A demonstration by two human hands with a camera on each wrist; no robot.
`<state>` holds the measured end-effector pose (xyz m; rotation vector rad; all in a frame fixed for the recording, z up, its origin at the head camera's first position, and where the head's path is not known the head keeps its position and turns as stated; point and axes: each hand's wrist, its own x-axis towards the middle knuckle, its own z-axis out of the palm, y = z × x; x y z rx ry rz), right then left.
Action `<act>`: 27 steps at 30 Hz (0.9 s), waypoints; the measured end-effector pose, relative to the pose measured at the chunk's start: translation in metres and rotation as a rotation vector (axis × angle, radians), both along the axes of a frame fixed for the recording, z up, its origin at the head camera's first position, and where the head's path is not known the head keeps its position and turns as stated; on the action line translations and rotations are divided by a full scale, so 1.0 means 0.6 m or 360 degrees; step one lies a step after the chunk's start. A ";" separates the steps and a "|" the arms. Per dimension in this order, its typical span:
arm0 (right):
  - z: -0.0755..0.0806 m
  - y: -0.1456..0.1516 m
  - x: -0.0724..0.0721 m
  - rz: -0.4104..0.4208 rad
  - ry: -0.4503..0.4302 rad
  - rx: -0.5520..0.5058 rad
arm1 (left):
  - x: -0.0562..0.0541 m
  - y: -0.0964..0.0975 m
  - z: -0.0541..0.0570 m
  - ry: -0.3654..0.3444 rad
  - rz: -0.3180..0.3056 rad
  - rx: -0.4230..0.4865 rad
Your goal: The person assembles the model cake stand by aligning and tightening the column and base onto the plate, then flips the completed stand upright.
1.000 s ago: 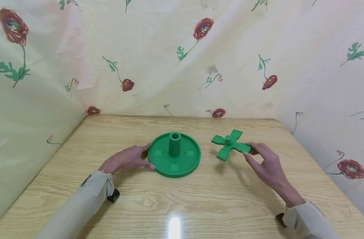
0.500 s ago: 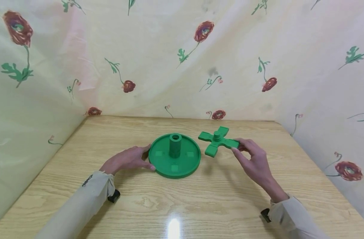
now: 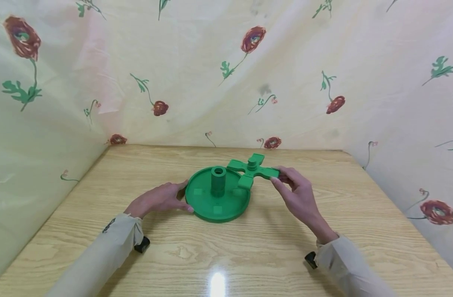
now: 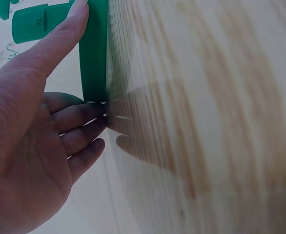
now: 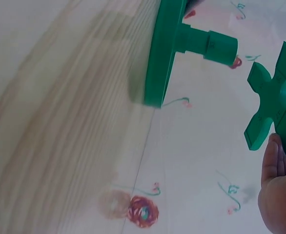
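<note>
A round green base [image 3: 204, 206] with a raised rim lies flat on the table. From its middle rises an upright hollow post [image 3: 218, 183]; the left wrist view shows the number 32 on this post [image 4: 28, 23]. My left hand [image 3: 161, 199] holds the base's left edge, thumb toward the front and fingers toward the back. My right hand [image 3: 297, 192] pinches one arm of a green four-armed cross piece [image 3: 252, 171] with a stepped round knob on top. The cross is raised right of the post, its left arms overlapping the base in the head view. In the right wrist view, the cross [image 5: 274, 100] is apart from the post.
The wood-grain table [image 3: 226, 255] extends around the base on all sides. A flower-printed sheet [image 3: 196, 74] hangs behind the table and along its sides. Each wrist carries a small black device [image 3: 311, 260] at the sleeve. A bright light reflection shows at the table's front.
My right hand has carried the cross piece leftward and slightly up, from right of the base to over its right edge. My left hand and the base have stayed in place.
</note>
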<state>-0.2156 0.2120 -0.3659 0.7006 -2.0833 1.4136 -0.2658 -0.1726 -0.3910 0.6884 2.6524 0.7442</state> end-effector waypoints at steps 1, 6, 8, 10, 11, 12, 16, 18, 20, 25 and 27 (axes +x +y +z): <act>0.000 -0.004 -0.001 0.0020 0.0004 -0.0008 | 0.000 0.000 0.000 0.0002 0.0000 -0.0005; -0.002 -0.024 -0.007 0.0102 0.0022 -0.0026 | 0.000 0.001 0.002 0.0006 -0.0003 -0.0022; -0.004 -0.031 -0.009 0.0120 0.0016 -0.0037 | 0.000 0.002 0.002 -0.0002 -0.0002 -0.0020; -0.005 -0.038 -0.011 0.0124 0.0005 -0.0045 | -0.001 0.003 0.002 0.0001 -0.0010 -0.0022; -0.005 -0.042 -0.012 0.0122 -0.0004 -0.0048 | -0.001 0.003 0.002 -0.0001 -0.0007 -0.0025; -0.005 -0.047 -0.013 0.0121 -0.0017 -0.0057 | -0.001 0.003 0.002 0.0003 -0.0008 -0.0031; -0.001 -0.065 -0.016 0.0133 -0.0150 -0.0134 | -0.001 0.003 0.001 0.0017 -0.0012 -0.0048; 0.003 -0.076 -0.017 0.0155 -0.0252 -0.0199 | 0.000 0.003 0.001 0.0011 -0.0012 -0.0034; 0.006 -0.087 -0.018 0.0181 -0.0377 -0.0277 | 0.002 0.002 0.001 0.0003 -0.0013 -0.0011; 0.016 -0.115 -0.022 0.0255 -0.0705 -0.0627 | 0.002 0.001 0.001 0.0005 -0.0010 -0.0010; 0.020 -0.124 -0.024 0.0261 -0.0778 -0.0777 | 0.001 0.002 0.000 0.0011 -0.0008 -0.0022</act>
